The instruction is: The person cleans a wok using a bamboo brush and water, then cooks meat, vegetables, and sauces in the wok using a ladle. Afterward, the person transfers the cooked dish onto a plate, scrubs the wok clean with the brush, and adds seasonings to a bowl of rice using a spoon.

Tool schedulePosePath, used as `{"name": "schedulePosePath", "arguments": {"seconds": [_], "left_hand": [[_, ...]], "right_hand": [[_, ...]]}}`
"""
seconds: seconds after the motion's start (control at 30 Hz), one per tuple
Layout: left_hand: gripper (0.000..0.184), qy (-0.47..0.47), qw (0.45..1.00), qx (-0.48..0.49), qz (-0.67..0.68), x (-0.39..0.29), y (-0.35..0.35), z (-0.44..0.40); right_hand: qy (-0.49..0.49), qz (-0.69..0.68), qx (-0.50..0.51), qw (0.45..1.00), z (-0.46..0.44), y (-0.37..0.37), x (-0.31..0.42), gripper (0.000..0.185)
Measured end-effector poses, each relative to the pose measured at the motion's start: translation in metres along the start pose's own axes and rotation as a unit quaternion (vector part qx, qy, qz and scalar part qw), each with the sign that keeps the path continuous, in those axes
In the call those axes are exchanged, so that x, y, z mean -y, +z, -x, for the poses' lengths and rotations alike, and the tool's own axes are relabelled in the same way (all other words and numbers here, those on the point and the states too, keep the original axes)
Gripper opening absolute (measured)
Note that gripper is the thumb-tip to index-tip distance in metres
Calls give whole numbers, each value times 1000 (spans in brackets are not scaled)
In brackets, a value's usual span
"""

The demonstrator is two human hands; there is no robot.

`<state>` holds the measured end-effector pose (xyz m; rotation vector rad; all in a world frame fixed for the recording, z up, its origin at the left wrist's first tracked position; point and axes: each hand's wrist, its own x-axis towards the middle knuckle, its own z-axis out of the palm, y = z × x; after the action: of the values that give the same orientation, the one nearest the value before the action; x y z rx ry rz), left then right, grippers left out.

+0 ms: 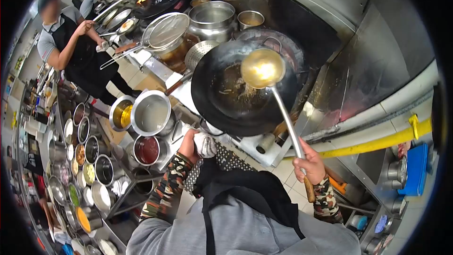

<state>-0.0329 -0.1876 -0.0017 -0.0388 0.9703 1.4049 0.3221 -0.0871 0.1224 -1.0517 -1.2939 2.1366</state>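
In the head view my right hand point(310, 163) is closed round the wooden grip of a long-handled ladle point(286, 116). The ladle's bowl hangs over the black wok point(214, 108) and shines brightly; I cannot tell whether it holds anything. Brown residue with small bits lies on the wok's bottom. Low beside the wok's near-left rim, my left hand point(188, 145) grips a folded white cloth point(205, 145). Whether the cloth touches the wok is unclear. To the left of that hand stand a pot of dark red sauce point(147, 150) and a pot of cloudy liquid point(152, 112).
A pot of yellow oil point(123, 113) and a mesh strainer point(166, 31) stand left of the wok. Several ingredient containers point(107, 170) crowd the left counter. Another person point(78, 42) works at a neighbouring wok. A yellow pipe point(373, 144) runs along the right.
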Motion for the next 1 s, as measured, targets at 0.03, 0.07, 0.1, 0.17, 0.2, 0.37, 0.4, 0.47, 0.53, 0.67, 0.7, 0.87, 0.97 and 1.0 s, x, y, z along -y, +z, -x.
{"name": "schedulePosePath", "arguments": {"seconds": [0.03, 0.07, 0.1, 0.17, 0.2, 0.37, 0.4, 0.47, 0.53, 0.67, 0.7, 0.87, 0.97, 1.0], "left_hand": [[38, -25, 999, 36, 2, -10, 6, -10], [37, -45, 997, 44, -35, -6, -3, -40], [34, -28, 977, -71, -198, 10, -28, -90], [30, 113, 862, 39, -492, 0, 5, -81], [27, 195, 770, 67, -604, -4, 17, -85], [33, 56, 910, -18, -411, -13, 84, -177], [41, 37, 924, -50, -378, -18, 99, -196], [52, 40, 935, -92, -340, -28, 122, -216], [55, 41, 937, -90, -335, -31, 132, -226], [57, 35, 932, -51, -358, -15, 128, -250], [59, 19, 941, -58, -333, -18, 128, -247], [70, -74, 924, 113, -357, -18, 98, -273], [70, -132, 917, 205, -315, -46, 72, -249], [54, -130, 921, 231, -286, -53, 61, -247]], "right_hand": [[-14, 15, -28, 999, -4, -3, 2, 71], [-23, 13, -59, 998, -11, -7, 0, 71], [-33, 5, -66, 997, -18, -9, 5, 72], [-47, 33, -80, 995, -44, -3, 24, 72], [-70, 62, -77, 993, -69, 3, 33, 71], [-188, 60, -70, 978, -267, 80, 115, 68], [-109, -21, -72, 991, -312, 87, 129, 64], [-68, 70, -70, 993, -389, 104, 150, 38], [-78, 200, -123, 969, -449, 134, 163, 33], [-153, 557, -257, 775, -580, 132, 135, 25], [-134, 567, -263, 769, -601, 131, 132, 21], [139, -39, -47, 988, -615, 131, 149, 15], [179, -335, 116, 918, -585, 123, 157, 19], [177, -353, 129, 910, -576, 112, 154, 19]]}}
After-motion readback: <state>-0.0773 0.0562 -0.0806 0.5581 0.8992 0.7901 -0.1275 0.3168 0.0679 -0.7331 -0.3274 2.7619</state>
